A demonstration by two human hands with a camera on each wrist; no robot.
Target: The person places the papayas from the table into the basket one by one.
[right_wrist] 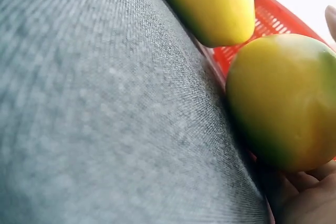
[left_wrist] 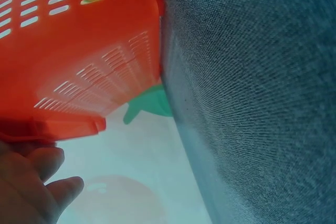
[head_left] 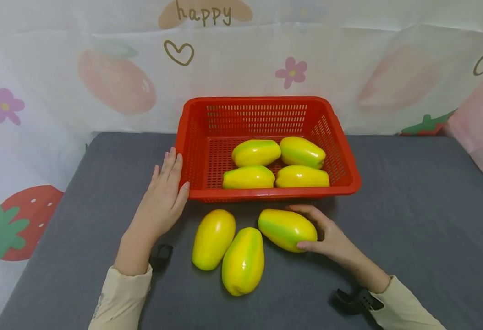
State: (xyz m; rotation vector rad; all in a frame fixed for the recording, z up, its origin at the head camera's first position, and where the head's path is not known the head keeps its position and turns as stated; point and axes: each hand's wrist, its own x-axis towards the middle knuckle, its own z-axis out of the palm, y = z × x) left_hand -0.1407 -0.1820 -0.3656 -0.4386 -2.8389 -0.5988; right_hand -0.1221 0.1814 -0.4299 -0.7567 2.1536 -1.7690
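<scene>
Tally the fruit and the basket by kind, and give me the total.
Red basket: 1
Yellow-green fruit: 7 (4 inside the basket, 3 outside it)
Total: 8

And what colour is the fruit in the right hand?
The fruit is yellow with a green streak, clearest in the head view.

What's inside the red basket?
Four yellow-green fruits lie in the red basket, two nearer and two farther back. Part of its floor, full of holes, shows too. The floor right under the fruits is covered, and the front rim hides the bottoms of the nearer two.
</scene>
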